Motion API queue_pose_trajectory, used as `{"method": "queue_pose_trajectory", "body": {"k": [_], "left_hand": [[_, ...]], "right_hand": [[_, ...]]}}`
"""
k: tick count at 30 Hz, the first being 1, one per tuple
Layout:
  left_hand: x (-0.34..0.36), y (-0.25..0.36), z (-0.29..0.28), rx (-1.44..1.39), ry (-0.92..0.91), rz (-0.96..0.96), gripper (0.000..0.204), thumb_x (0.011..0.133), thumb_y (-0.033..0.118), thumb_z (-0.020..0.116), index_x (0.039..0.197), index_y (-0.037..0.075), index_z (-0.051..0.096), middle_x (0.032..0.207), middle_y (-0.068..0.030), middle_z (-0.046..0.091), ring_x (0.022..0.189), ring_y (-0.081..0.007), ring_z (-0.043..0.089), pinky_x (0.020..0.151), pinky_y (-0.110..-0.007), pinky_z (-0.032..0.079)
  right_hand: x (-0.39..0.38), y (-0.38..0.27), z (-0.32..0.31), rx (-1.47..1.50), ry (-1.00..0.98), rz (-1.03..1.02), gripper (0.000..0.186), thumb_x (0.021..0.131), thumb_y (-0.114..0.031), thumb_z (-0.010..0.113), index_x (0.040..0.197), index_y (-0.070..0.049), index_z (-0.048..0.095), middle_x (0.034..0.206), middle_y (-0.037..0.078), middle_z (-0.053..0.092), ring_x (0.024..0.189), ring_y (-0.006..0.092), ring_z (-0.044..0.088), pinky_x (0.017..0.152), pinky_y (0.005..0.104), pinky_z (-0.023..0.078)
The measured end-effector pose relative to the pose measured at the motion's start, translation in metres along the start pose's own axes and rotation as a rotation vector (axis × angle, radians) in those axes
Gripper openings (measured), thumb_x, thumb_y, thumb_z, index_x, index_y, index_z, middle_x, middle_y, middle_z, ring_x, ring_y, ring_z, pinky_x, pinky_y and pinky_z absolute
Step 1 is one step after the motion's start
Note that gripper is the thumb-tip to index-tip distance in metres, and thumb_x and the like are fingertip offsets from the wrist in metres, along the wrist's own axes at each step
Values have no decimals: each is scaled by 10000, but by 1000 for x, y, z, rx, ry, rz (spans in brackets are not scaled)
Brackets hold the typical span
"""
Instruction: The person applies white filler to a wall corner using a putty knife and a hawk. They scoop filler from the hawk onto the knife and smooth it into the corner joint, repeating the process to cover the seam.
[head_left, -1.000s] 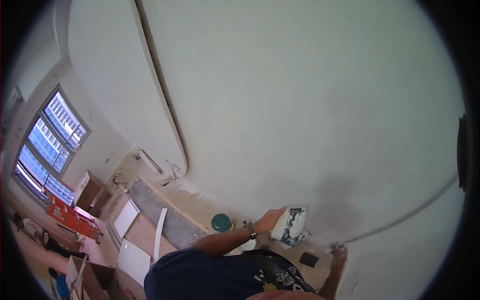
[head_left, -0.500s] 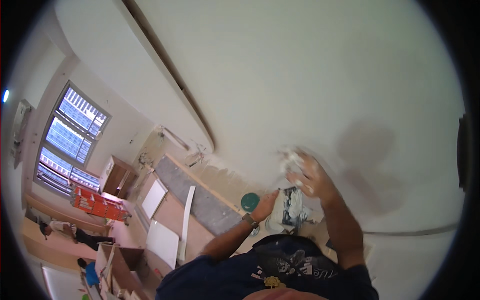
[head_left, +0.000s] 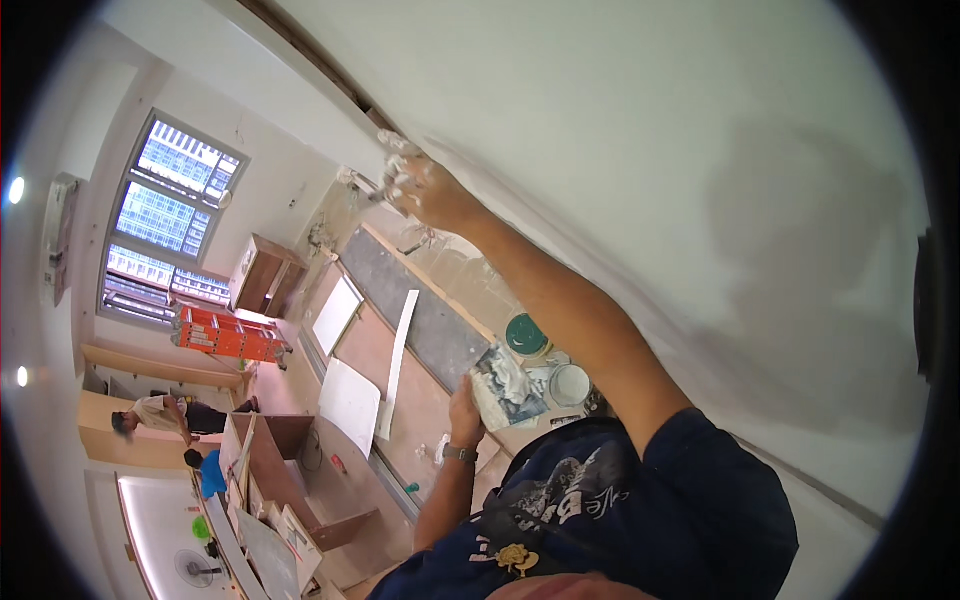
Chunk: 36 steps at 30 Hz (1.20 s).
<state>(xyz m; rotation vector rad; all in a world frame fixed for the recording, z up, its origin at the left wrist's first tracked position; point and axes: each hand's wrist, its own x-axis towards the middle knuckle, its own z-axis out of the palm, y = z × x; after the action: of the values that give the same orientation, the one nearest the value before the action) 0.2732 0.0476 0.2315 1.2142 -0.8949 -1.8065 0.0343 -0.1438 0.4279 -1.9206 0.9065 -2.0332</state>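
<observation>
My right arm reaches up and across to the left. My right hand (head_left: 428,192), smeared with white paste, is closed close to the wall beside the lower end of the long dark gap. Whatever its curled fingers hold is not clear. Low in front of my chest, my left hand (head_left: 465,415) grips the edge of a flat board (head_left: 490,403). A heap of white paste (head_left: 512,378) lies on the board among dark smears. Below my right forearm stand a bucket with a green top (head_left: 526,336) and a round pale container (head_left: 570,384).
A smooth pale wall (head_left: 640,130) fills the right side. Loose white panels (head_left: 350,393) and a narrow strip (head_left: 400,360) lie to the left. Further off are an orange ladder (head_left: 230,335), a wooden cabinet (head_left: 266,275), a window (head_left: 170,215) and a person (head_left: 165,415).
My right hand has moved up and left, from near the board to the wall by the gap. My left hand has shifted left and slightly down with the board. The view has turned.
</observation>
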Motion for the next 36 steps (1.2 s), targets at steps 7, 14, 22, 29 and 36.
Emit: {"method": "queue_pose_trajectory", "body": {"k": [7,14,22,29,36], "left_hand": [[-35,8,13,-66,67,83,464,965,349,328,1141,-48,489,1071,-141,590,950,-214,601,855,-331,478],[-37,-4,-3,-87,158,96,423,965,332,345,1079,-28,533,1001,-107,609,873,-185,613,782,-300,498],[-45,-4,9,-70,182,104,422,968,331,337,1087,-25,530,997,-104,610,876,-177,613,795,-300,495],[-50,-4,21,-92,161,81,421,966,334,340,1086,-23,529,999,-111,611,875,-187,618,794,-318,503],[-56,-17,6,-145,217,93,400,962,333,357,1059,-4,549,971,-96,620,858,-173,619,779,-307,504]], "right_hand": [[54,26,14,52,139,109,113,796,-106,576,876,-27,589,1225,224,474,1235,292,402,935,331,390],[68,29,9,-162,-75,128,143,826,-181,550,867,-79,642,946,99,594,940,280,558,957,338,396],[71,67,15,-568,9,-282,185,769,-192,564,869,-72,663,917,111,625,1039,301,529,989,378,374],[95,114,24,-342,-164,19,227,758,-201,574,913,-61,662,1068,157,588,1101,322,500,979,360,375],[91,80,20,-378,-217,-34,263,781,-237,557,954,-71,664,1098,171,567,1078,330,504,956,360,391]]}}
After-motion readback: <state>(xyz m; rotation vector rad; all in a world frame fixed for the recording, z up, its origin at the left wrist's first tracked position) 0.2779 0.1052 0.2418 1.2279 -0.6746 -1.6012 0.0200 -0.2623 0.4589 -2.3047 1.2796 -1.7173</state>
